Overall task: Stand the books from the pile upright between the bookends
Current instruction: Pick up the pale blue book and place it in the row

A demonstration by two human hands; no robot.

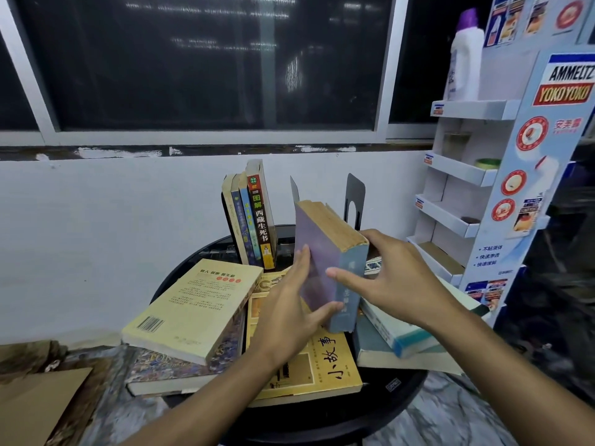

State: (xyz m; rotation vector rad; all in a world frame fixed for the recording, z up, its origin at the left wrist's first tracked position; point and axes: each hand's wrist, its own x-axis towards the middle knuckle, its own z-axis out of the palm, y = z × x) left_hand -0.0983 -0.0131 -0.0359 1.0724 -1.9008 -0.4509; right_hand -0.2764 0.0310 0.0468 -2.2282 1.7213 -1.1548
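A thick book with a lilac cover and grey-blue spine (317, 252) is held upright over the pile, its yellowed page edge on top. My left hand (289, 313) grips its lower cover, thumb under the spine. My right hand (386, 278) holds the spine side, thumb across the spine. Behind, several books (254, 217) stand upright, leaning left against a mostly hidden bookend. A black metal bookend (355, 201) stands at the back right, with a second thin plate (294, 191) just left of it. Loose books lie flat: a cream one (196, 307), a yellow one (335, 365), a white-teal one (405, 329).
Everything sits on a round black table (402, 391) against a white wall under a dark window. A cardboard display rack (467, 175) with a white bottle (465, 56) stands close on the right. Brown cardboard (35, 403) lies at the lower left.
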